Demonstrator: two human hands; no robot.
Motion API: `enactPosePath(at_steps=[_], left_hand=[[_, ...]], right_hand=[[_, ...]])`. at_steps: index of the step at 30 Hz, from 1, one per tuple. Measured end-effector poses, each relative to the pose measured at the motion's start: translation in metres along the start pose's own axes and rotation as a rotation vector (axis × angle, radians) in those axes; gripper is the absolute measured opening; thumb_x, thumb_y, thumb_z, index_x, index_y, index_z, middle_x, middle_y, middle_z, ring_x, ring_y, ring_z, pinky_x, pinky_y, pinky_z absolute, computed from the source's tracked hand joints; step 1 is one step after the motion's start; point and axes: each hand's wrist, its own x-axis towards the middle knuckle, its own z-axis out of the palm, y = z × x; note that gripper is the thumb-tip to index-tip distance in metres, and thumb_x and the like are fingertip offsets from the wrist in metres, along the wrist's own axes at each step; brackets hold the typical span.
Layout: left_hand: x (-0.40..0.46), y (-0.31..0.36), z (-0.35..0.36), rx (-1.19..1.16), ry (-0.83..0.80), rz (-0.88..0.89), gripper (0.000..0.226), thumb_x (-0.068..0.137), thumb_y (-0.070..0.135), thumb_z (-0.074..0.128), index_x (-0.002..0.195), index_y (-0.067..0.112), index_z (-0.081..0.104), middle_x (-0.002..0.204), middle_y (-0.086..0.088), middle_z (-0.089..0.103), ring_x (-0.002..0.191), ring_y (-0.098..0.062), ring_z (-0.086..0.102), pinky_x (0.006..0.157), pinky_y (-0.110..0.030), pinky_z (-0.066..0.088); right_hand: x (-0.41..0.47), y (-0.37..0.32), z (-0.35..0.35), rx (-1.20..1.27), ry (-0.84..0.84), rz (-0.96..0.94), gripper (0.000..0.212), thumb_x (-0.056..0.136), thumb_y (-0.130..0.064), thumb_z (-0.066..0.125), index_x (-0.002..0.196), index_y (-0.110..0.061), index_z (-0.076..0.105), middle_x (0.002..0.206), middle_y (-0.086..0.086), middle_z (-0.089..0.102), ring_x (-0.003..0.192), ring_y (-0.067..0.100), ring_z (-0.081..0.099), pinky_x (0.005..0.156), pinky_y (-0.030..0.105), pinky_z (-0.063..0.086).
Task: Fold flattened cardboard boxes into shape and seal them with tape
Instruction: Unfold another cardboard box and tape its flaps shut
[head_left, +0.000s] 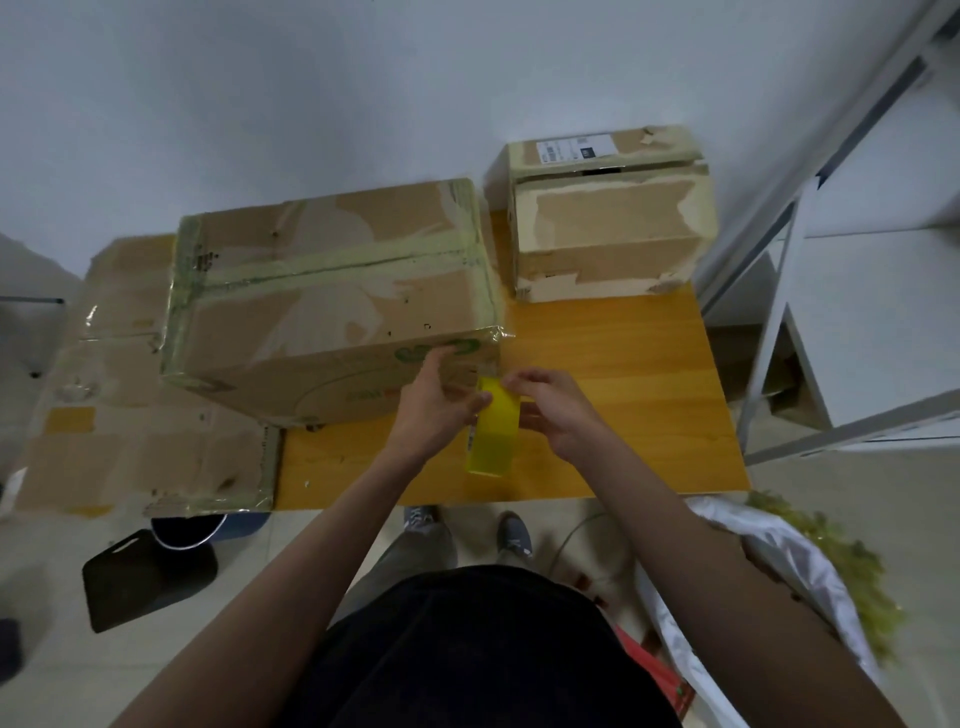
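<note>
Right between the two hands sits a yellow roll of translucent packing tape (492, 426), held on edge over the orange wooden table (623, 364), its flat faces turned left and right so its hole runs from one hand toward the other. The left hand (434, 402) grips the roll's left face, thumb curled onto the top of the rim, while its forefinger stretches up and touches the near side wall of the large brown cardboard box with greenish tape along its seams (332, 291). The right hand (553, 410) holds the roll's right face, fingers bent, fingertips pinching at the roll's far upper rim just beside the box's near right corner. That box lies directly beyond the left hand, long axis running left to right. A smaller taped brown cardboard box (613, 228) stands well beyond the right hand.
</note>
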Motion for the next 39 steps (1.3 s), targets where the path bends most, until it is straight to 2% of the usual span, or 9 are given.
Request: enactPosePath(at_steps=[4, 11, 14, 16, 20, 23, 26, 32, 39], left_hand=[[0.010, 0.010, -0.001, 0.319, -0.058, 0.185, 0.031, 0.090, 0.029, 0.072, 0.119, 0.017, 0.072, 0.115, -0.001, 0.071, 0.094, -0.009, 0.061, 0.087, -0.026, 0.050], [0.014, 0.023, 0.021, 0.302, -0.094, 0.368, 0.007, 0.082, 0.013, 0.079, 0.077, 0.018, 0.077, 0.075, 0.012, 0.067, 0.074, 0.004, 0.060, 0.071, -0.012, 0.043], [0.014, 0.028, 0.036, 0.273, -0.057, 0.395, 0.019, 0.085, 0.008, 0.074, 0.072, 0.023, 0.071, 0.074, 0.013, 0.066, 0.075, 0.002, 0.061, 0.074, -0.016, 0.046], [0.014, 0.030, 0.046, 0.284, -0.048, 0.409, 0.024, 0.086, 0.006, 0.072, 0.072, 0.024, 0.068, 0.076, 0.012, 0.067, 0.079, -0.005, 0.064, 0.078, -0.022, 0.049], [0.014, 0.035, 0.060, 0.309, -0.071, 0.454, 0.020, 0.086, 0.004, 0.070, 0.074, 0.020, 0.068, 0.081, 0.005, 0.069, 0.079, -0.011, 0.064, 0.077, -0.030, 0.052], [0.007, 0.041, 0.068, 0.318, -0.072, 0.526, 0.013, 0.085, 0.007, 0.072, 0.077, 0.016, 0.069, 0.084, 0.000, 0.068, 0.077, -0.013, 0.061, 0.073, -0.028, 0.047], [-0.002, 0.050, 0.072, 0.321, -0.086, 0.606, 0.012, 0.086, 0.010, 0.073, 0.078, 0.017, 0.069, 0.083, 0.003, 0.067, 0.076, -0.010, 0.059, 0.068, -0.018, 0.043], [0.011, 0.074, 0.064, 0.319, -0.105, 0.463, 0.014, 0.086, 0.015, 0.076, 0.075, 0.021, 0.073, 0.074, 0.011, 0.065, 0.066, 0.008, 0.055, 0.059, 0.000, 0.038], [0.030, 0.095, 0.066, 0.415, -0.212, 0.315, 0.008, 0.075, 0.023, 0.087, 0.079, 0.018, 0.081, 0.071, 0.007, 0.071, 0.064, 0.004, 0.061, 0.063, -0.013, 0.049]], right_hand=[[-0.013, 0.008, -0.007, -0.174, 0.032, -0.142, 0.009, 0.088, -0.018, 0.074, 0.079, -0.021, 0.072, 0.083, -0.006, 0.065, 0.067, 0.008, 0.059, 0.050, 0.019, 0.047], [-0.045, 0.010, -0.026, -0.235, 0.103, -0.308, 0.005, 0.091, -0.022, 0.071, 0.095, -0.023, 0.069, 0.103, -0.004, 0.062, 0.081, 0.013, 0.056, 0.058, 0.020, 0.045], [-0.054, 0.017, -0.036, -0.197, 0.125, -0.273, 0.057, 0.089, -0.022, 0.073, 0.137, -0.038, 0.047, 0.116, -0.013, 0.052, 0.105, 0.004, 0.055, 0.077, 0.023, 0.048], [-0.059, 0.022, -0.045, -0.203, 0.107, -0.242, 0.068, 0.091, -0.024, 0.070, 0.144, -0.051, 0.035, 0.117, -0.013, 0.051, 0.108, -0.001, 0.053, 0.079, 0.025, 0.048], [-0.067, 0.033, -0.049, -0.274, 0.136, -0.309, 0.051, 0.097, -0.022, 0.062, 0.138, -0.045, 0.043, 0.083, 0.000, 0.058, 0.073, 0.012, 0.055, 0.062, 0.023, 0.043], [-0.068, 0.037, -0.053, -0.238, 0.231, -0.401, 0.027, 0.099, -0.020, 0.060, 0.120, -0.035, 0.054, 0.076, 0.025, 0.053, 0.066, 0.025, 0.051, 0.058, 0.036, 0.041], [-0.066, 0.037, -0.062, -0.242, 0.310, -0.461, 0.005, 0.101, -0.023, 0.056, 0.101, -0.026, 0.053, 0.067, 0.014, 0.036, 0.058, 0.020, 0.034, 0.053, 0.032, 0.030], [-0.066, 0.032, -0.072, -0.292, 0.252, -0.576, 0.012, 0.101, -0.019, 0.055, 0.093, -0.022, 0.048, 0.076, 0.023, 0.042, 0.066, 0.021, 0.036, 0.055, 0.027, 0.028], [-0.065, 0.034, -0.084, -0.306, 0.167, -0.620, 0.013, 0.102, -0.025, 0.055, 0.102, -0.016, 0.044, 0.073, 0.018, 0.035, 0.067, 0.028, 0.033, 0.060, 0.032, 0.028]])
